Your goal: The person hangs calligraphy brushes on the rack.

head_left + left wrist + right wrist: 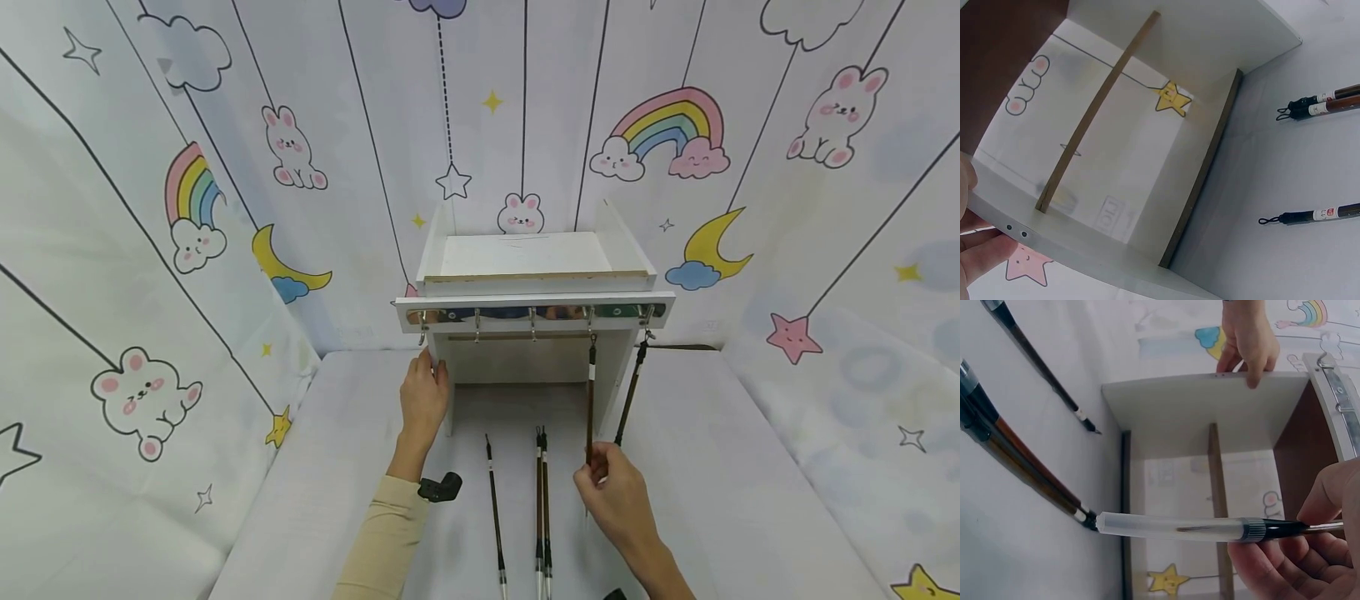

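Observation:
My left hand (424, 402) grips the front edge of the left side panel (1166, 400) of a white wooden shelf (525, 254), thumb on one face and fingers on the other. A calligraphy brush (591, 387) hangs by its loop from a hook on the shelf's rail (507, 314). Low on that brush, my right hand (618, 498) pinches the handle near its tip end. In the right wrist view, a clear cap (1166, 526) covers the bristles. A second brush (632, 392) hangs from the rightmost hook, slanting.
Several brushes lie on the white tabletop (300, 500): a single brush (494, 504) at left and a close pair (539, 500) right of it. More hooks (477, 325) line the rail. A patterned white curtain (360, 167) surrounds the table.

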Demonstrator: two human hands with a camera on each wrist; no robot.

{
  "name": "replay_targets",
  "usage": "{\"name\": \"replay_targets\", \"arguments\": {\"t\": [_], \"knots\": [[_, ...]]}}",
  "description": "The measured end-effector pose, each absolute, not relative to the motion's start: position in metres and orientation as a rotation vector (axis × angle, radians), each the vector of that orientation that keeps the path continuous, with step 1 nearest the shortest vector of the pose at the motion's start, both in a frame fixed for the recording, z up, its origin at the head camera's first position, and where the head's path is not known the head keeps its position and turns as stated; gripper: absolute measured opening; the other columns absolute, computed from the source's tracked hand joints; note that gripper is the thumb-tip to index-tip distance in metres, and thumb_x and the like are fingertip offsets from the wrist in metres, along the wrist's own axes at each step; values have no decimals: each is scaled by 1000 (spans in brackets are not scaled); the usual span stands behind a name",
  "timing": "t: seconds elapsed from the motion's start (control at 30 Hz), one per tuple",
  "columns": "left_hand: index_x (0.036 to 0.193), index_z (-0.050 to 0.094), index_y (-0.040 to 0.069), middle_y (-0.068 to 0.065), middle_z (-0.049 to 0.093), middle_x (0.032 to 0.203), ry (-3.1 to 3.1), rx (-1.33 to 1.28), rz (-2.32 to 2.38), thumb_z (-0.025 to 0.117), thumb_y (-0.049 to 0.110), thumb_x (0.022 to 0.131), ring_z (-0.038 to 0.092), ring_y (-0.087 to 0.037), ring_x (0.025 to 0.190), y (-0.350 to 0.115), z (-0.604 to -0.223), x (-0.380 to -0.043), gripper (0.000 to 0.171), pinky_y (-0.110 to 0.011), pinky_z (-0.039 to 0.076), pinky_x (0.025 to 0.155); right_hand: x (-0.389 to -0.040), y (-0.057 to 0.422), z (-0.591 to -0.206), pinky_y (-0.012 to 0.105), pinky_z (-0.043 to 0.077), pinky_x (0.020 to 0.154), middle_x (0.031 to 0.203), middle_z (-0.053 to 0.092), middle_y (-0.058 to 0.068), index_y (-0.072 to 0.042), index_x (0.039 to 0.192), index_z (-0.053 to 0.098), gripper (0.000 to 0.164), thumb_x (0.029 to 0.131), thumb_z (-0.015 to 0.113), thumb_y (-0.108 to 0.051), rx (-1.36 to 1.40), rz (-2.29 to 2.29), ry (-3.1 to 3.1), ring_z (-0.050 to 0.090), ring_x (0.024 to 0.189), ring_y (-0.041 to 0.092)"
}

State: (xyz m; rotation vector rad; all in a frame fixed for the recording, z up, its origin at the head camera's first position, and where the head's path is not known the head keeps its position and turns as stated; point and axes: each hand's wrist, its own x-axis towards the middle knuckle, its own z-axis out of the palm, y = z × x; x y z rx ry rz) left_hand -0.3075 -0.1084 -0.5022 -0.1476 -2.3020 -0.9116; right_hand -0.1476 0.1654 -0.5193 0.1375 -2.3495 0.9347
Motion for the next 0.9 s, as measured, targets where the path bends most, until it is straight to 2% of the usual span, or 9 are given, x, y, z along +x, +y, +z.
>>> {"name": "replay_targets", "arguments": {"t": [0.9], "knots": [[121,59,-10,-25,66,93,-2281,-157,-907,60,9,97,69,-37,75,-108,-502,-308,30,-48,56,58,-156,168,-523,19,47,54,71,59,-3,3,96,65,22,74,68,5,109,973,-2354,50,64,0]]}}
